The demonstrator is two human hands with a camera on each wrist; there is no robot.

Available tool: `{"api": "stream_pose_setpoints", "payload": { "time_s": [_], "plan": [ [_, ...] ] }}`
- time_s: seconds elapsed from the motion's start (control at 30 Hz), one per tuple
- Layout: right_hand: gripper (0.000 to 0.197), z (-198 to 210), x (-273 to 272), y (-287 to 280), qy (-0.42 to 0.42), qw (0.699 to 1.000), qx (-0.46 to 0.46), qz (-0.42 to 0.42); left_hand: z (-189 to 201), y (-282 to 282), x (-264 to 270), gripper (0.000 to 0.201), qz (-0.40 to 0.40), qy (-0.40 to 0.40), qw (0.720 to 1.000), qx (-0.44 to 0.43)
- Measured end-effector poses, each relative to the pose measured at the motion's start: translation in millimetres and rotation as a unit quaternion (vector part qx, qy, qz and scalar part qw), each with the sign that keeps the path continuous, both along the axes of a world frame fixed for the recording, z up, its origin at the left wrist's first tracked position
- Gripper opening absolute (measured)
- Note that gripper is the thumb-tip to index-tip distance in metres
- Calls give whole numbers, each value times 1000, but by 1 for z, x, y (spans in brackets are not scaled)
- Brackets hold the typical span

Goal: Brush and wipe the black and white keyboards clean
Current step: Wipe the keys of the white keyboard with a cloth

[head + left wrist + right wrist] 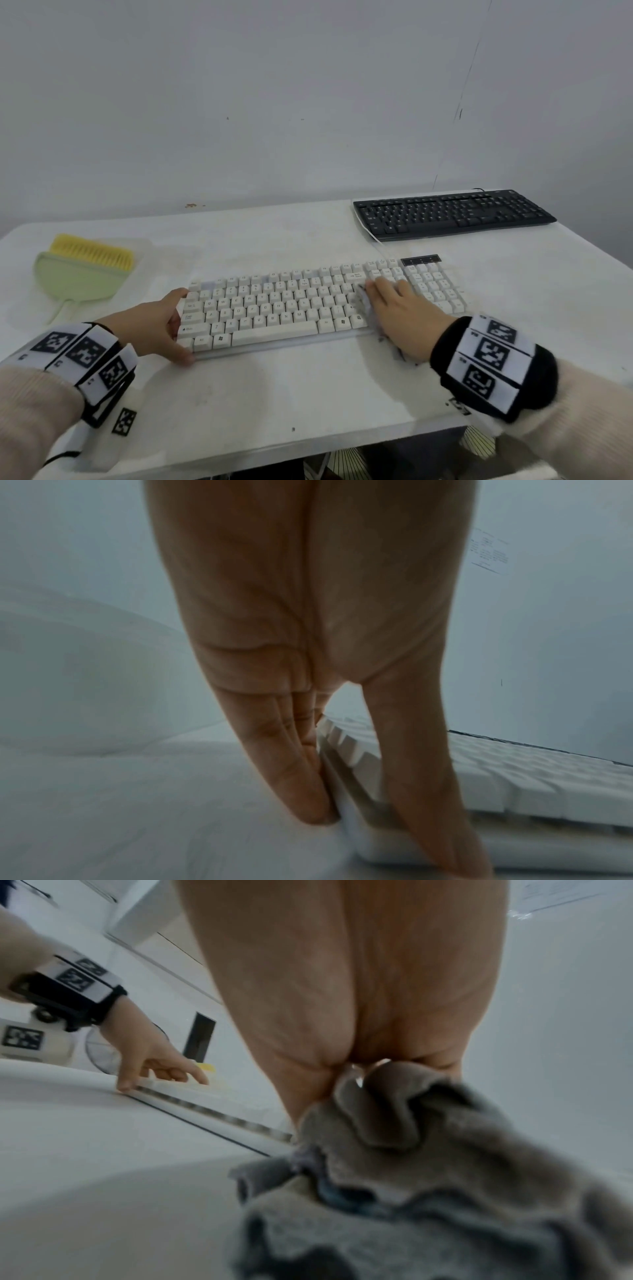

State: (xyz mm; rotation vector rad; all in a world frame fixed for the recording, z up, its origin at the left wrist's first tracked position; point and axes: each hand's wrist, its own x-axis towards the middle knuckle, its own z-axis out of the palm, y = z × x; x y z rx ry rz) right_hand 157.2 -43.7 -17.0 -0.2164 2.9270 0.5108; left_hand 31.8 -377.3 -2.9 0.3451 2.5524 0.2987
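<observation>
Fingers point(378, 286) flat, my right hand point(404, 311) presses the gray cloth point(428, 1164) onto the white keyboard point(274, 301); my left hand point(154, 325), fingers straight, braces its nine o'clock end against sliding.

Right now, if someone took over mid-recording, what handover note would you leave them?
Left hand braces the white keyboard's left end, fingers straight against it.
Right hand presses a grey cloth flat on its keys, toward the right end.
Yellow brush lies with the green dustpan at the table's far left. The black keyboard sits far right, no hand on it.
Done: wiping of the white keyboard is under way; brushing cannot be judged.
Left: finish wiping the white keyboard, then do the black one.
</observation>
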Motion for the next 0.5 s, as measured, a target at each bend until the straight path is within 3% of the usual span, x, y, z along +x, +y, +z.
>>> {"api": "stream_pose_setpoints", "payload": {
  "time_s": [0.1, 0.2, 0.37, 0.5],
  "plan": [
    [90, 0, 10, 29, 20, 999, -1, -44, 0, 0, 0, 118, 3, -1, 1000, 0],
    [103, -3, 11, 44, 14, 997, 21, -67, -1, 0, 1, 119, 6, -2, 1000, 4],
    [108, -19, 9, 65, 32, 999, 21, -8, -3, -2, 1, 119, 10, -5, 1000, 18],
    [114, -20, 11, 77, 60, 997, 43, -16, -4, -4, 1, 119, 20, -13, 999, 37]
  ]
}}
